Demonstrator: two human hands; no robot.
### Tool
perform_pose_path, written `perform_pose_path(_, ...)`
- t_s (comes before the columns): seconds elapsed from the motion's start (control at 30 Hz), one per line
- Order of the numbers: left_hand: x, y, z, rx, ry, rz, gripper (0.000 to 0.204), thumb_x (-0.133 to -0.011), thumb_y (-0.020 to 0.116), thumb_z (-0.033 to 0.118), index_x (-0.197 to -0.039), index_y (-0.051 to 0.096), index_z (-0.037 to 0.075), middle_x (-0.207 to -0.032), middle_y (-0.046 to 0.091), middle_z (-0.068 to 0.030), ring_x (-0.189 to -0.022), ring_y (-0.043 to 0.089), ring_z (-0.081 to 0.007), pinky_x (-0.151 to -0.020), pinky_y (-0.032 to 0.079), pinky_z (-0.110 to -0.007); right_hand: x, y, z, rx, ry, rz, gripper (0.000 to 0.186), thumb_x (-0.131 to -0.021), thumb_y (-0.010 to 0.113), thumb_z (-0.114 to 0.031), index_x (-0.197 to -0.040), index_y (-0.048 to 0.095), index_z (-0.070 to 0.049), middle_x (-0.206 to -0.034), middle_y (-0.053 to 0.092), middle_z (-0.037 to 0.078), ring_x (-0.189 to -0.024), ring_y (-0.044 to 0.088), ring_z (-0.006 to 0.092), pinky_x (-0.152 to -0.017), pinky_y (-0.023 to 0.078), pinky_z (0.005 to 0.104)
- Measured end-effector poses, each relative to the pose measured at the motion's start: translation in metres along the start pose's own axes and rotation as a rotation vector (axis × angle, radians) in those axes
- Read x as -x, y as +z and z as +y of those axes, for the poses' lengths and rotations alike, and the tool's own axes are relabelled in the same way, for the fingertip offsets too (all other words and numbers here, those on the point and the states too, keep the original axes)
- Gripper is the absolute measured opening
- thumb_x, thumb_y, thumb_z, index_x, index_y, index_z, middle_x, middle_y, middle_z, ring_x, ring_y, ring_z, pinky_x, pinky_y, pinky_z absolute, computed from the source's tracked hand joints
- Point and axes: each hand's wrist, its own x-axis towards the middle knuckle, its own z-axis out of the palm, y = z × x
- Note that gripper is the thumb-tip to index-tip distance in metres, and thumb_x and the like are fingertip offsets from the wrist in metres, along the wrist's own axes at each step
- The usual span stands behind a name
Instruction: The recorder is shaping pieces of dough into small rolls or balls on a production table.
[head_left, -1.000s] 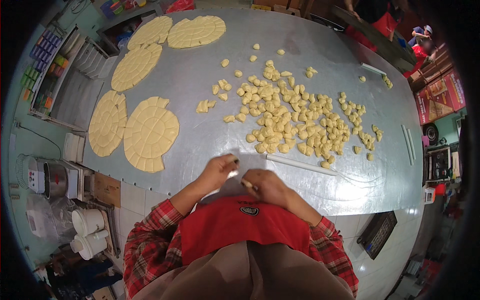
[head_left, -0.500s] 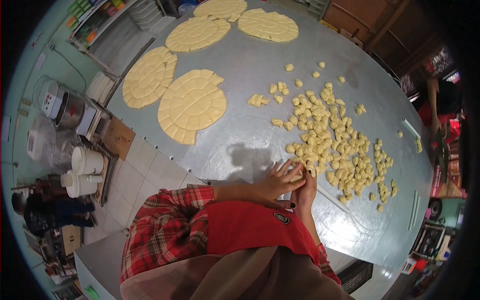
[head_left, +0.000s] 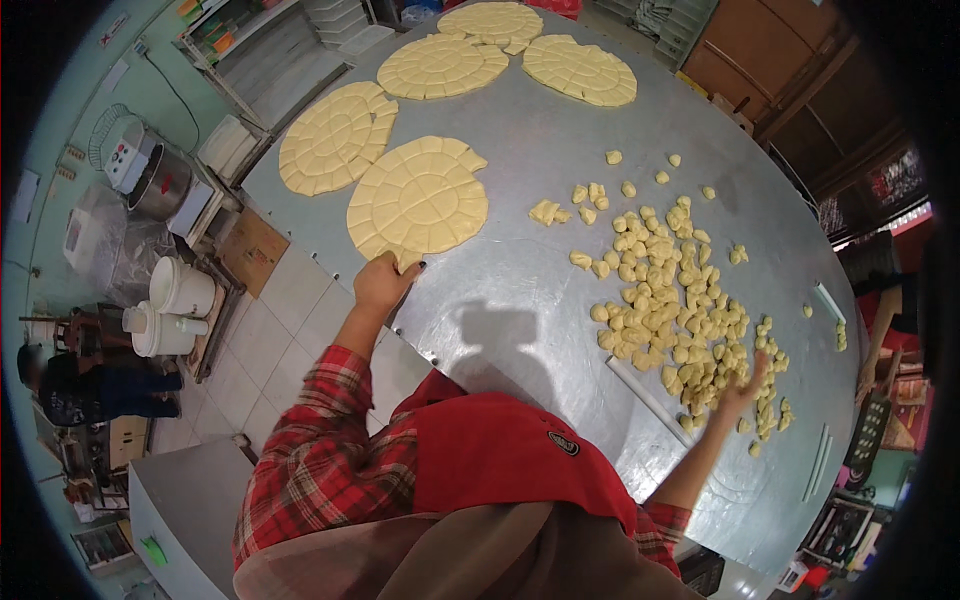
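My left hand (head_left: 383, 281) grips the near edge of a flat, scored round of pale dough (head_left: 418, 199) on the metal table (head_left: 520, 300). My right hand (head_left: 741, 392) is stretched out to the right with fingers apart, just over the near edge of a heap of small cut dough pieces (head_left: 672, 300). Nothing is held in it.
Several more scored dough rounds lie at the back: one (head_left: 336, 138) to the left, others (head_left: 442, 66) (head_left: 579, 70) further off. White buckets (head_left: 170, 300) and a mixer (head_left: 150, 170) stand on the floor at left. A person (head_left: 70, 385) sits at the far left. A thin white strip (head_left: 650, 398) lies near the heap.
My hands were together near my chest. Now the left has reached to the dough round's edge and the right has swung out to the heap of pieces. The view turned left.
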Motion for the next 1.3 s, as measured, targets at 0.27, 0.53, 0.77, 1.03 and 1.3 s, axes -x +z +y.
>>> perform_pose_path(0.27, 0.033, 0.025, -0.015, 0.994, -0.290, -0.104, 0.020, -0.078, 0.067, 0.018, -0.087, 0.056, 0.003, -0.079, 0.059, -0.0052, -0.067, 0.055, -0.0161, -0.059, 0.045, -0.033, 0.121, 0.118, -0.138, -0.083, -0.368, -0.534, 0.046, -0.069, 0.047, 0.007, -0.113, 0.056, -0.005, -0.130, 0.040, 0.025, -0.120, 0.040, 0.0404, -0.098, 0.034, 0.0398)
perform_pose_path(0.53, 0.141, 0.044, 0.028, 1.533, -0.092, -1.087, 0.051, -0.084, 0.057, 0.009, -0.131, 0.038, 0.005, -0.105, 0.055, -0.0021, -0.090, 0.051, -0.0106, -0.075, 0.043, -0.023, 0.125, 0.098, -0.181, -0.351, -0.262, -0.885, 0.047, -0.071, 0.049, 0.006, -0.117, 0.053, -0.005, -0.130, 0.043, 0.020, -0.115, 0.048, 0.0334, -0.093, 0.042, 0.0342)
perform_pose_path(0.77, 0.120, -0.001, 0.116, 0.809, 0.561, -1.036, 0.019, -0.092, 0.045, 0.015, -0.100, 0.056, 0.002, -0.072, 0.052, 0.0037, -0.061, 0.043, -0.0056, -0.053, 0.036, -0.023, 0.121, 0.081, -0.219, -0.097, -0.546, -1.024, 0.051, -0.078, 0.054, -0.006, -0.127, 0.042, -0.005, -0.122, 0.047, 0.018, -0.100, 0.055, 0.0342, -0.081, 0.048, 0.0387)
perform_pose_path(1.03, 0.135, 0.030, 0.136, 0.691, 0.595, -1.173, 0.015, -0.090, 0.047, 0.012, -0.089, 0.056, -0.001, -0.073, 0.054, -0.0008, -0.067, 0.047, -0.0086, -0.061, 0.040, -0.023, 0.145, 0.052, -0.181, 0.069, -0.328, -1.018, 0.021, -0.081, 0.050, -0.009, -0.100, 0.049, -0.003, -0.090, 0.057, 0.017, -0.083, 0.059, 0.0339, -0.067, 0.049, 0.0414)
perform_pose_path(1.3, 0.115, 0.054, 0.158, 1.128, 0.294, -0.892, 0.019, -0.091, 0.043, 0.010, -0.105, 0.054, 0.003, -0.083, 0.056, 0.0000, -0.076, 0.051, -0.0105, -0.071, 0.042, -0.023, 0.155, 0.008, -0.138, -0.340, 0.198, -0.611, 0.033, -0.077, 0.050, -0.002, -0.111, 0.050, -0.004, -0.085, 0.056, 0.016, -0.081, 0.057, 0.0351, -0.073, 0.047, 0.0356)
